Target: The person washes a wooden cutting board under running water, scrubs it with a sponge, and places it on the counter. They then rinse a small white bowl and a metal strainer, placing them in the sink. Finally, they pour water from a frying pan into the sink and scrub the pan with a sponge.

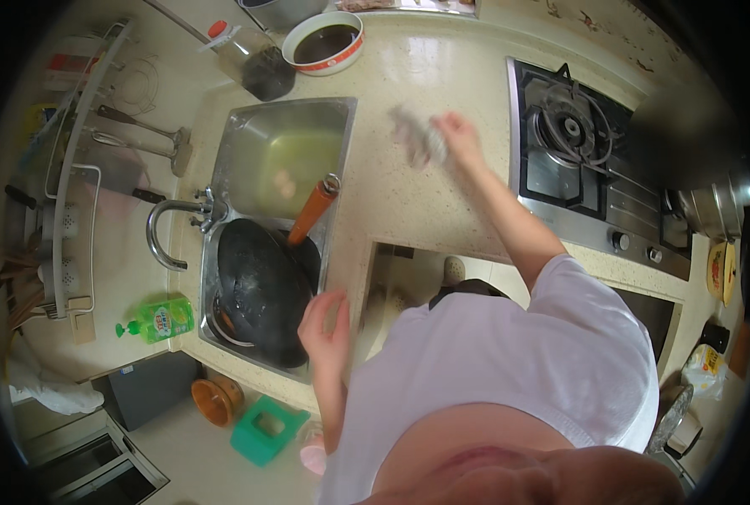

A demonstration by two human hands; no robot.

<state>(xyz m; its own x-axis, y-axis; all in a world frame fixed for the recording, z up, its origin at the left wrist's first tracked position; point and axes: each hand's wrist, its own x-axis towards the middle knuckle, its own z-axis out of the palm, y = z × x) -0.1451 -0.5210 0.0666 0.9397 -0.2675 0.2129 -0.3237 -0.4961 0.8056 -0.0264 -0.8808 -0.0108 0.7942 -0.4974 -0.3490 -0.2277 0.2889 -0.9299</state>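
My right hand (460,136) is over the speckled worktop (406,202), between the sink and the hob, shut on a blurred greyish cloth or rag (422,136). Lower left, my left hand (327,322) hangs beside the sink's front edge with fingers loosely bent and apart, nothing visible in it. Close to its fingertips is a black wok (261,290), tilted in the near sink basin; whether they touch is unclear. An orange handle with a metal ring end (313,211) sticks up from the basin. Cloudy yellow-green water (305,158) lies in the other basin.
A bowl of dark liquid (324,63) and a red-capped jug (261,69) stand behind the sink. The gas hob (570,126) is at right. A chrome tap (172,221) and a green soap bottle (163,319) are at left. Utensils hang from a rack (75,164).
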